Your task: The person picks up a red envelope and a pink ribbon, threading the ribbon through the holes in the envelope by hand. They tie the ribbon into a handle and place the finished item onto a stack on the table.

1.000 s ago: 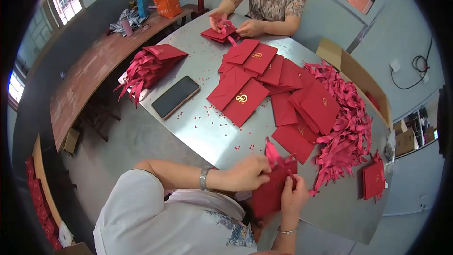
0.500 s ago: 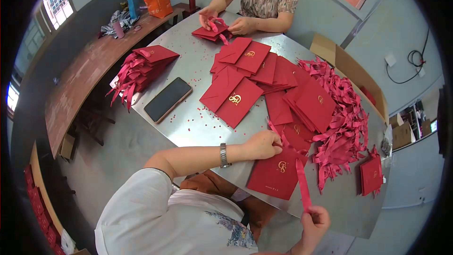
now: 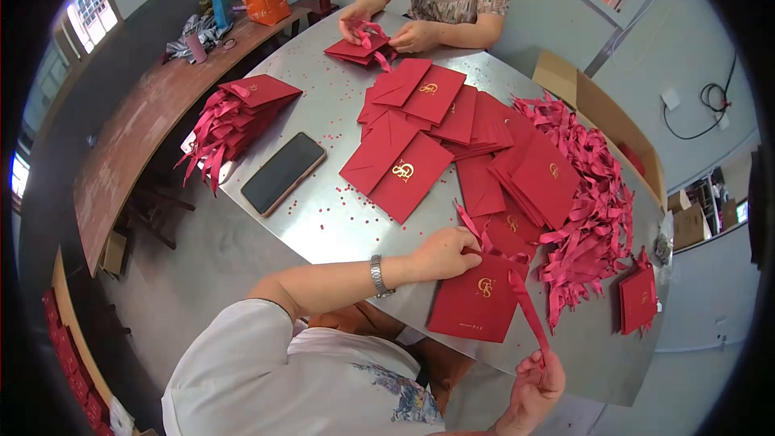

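A red paper bag (image 3: 472, 307) with a gold emblem lies at the table's near edge. My left hand (image 3: 444, 253) is closed on its top edge at the left corner, its fingertips partly hidden. A pink ribbon (image 3: 526, 303) passes along the bag's top; one end sticks up beyond my left hand. The other end runs down from the top right corner, pulled taut, into my right hand (image 3: 538, 383), which pinches it beyond the table edge. More red bags (image 3: 395, 165) lie in overlapping stacks just past my left hand.
A heap of pink ribbons (image 3: 585, 218) covers the table's right side, near a small red bag bundle (image 3: 638, 300). A phone (image 3: 284, 173) and ribboned bags (image 3: 246, 117) lie left. Across the metal table (image 3: 323, 246), a co-worker's hands (image 3: 416, 36) handle a red bag. A cardboard box (image 3: 622, 133) stands right.
My right hand has shifted slightly right, drawing the ribbon to a more slanted line. My left hand keeps its hold on the bag. The whole view has moved a little.
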The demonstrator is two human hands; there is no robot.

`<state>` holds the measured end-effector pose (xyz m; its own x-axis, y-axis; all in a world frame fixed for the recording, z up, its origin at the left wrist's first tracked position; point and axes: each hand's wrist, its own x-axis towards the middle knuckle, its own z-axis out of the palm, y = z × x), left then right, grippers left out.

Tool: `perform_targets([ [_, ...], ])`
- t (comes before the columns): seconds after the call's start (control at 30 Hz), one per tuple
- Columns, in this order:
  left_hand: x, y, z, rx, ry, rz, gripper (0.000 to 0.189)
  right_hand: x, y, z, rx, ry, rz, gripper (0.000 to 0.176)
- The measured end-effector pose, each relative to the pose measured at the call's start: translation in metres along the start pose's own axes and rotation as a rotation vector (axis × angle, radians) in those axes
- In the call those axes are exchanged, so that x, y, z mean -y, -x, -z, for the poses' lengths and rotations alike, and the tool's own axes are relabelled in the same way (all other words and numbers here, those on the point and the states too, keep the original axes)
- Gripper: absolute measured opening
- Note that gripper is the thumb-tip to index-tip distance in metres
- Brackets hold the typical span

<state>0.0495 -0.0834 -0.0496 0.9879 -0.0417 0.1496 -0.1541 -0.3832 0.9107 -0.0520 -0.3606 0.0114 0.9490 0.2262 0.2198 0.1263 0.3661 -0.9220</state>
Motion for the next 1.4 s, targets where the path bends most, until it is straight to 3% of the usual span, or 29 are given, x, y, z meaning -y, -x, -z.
perform_targets([
  [0.03,-0.001,0.0,0.0,0.0,0.002,0.0,0.019,-0.002,-0.001,0.001,0.0,0.002,-0.001,0.052],
  [0.1,-0.004,0.002,0.001,-0.013,0.006,-0.007,0.019,-0.007,-0.005,0.0,-0.018,-0.068,0.072,0.031],
  [0.2,-0.002,0.002,-0.001,-0.017,-0.017,-0.025,0.018,-0.024,-0.016,-0.007,-0.11,-0.229,0.096,0.024],
  [0.27,-0.001,0.003,-0.001,-0.017,-0.001,-0.025,0.018,-0.039,-0.026,-0.013,-0.199,0.022,0.062,0.015],
  [0.3,-0.001,0.003,0.0,-0.018,0.012,-0.027,0.018,-0.042,-0.032,-0.019,-0.227,0.289,0.07,0.01],
  [0.37,-0.001,0.003,-0.001,-0.03,-0.01,-0.036,0.018,-0.044,-0.043,-0.037,-0.199,0.855,0.254,0.011],
  [0.5,0.002,0.002,-0.002,-0.031,-0.041,-0.068,0.018,-0.059,-0.05,-0.037,-0.025,1.261,0.524,0.018],
  [0.7,0.002,0.004,-0.002,-0.044,-0.014,-0.071,0.018,-0.081,-0.052,-0.042,0.203,1.069,0.467,0.016],
  [1.23,-0.002,0.004,0.001,0.002,-0.003,-0.02,0.017,-0.088,-0.047,-0.042,0.127,0.918,0.265,0.012],
  [1.4,-0.001,0.002,0.001,0.006,0.011,-0.044,0.019,-0.088,-0.045,-0.044,0.012,0.875,0.243,0.011],
])
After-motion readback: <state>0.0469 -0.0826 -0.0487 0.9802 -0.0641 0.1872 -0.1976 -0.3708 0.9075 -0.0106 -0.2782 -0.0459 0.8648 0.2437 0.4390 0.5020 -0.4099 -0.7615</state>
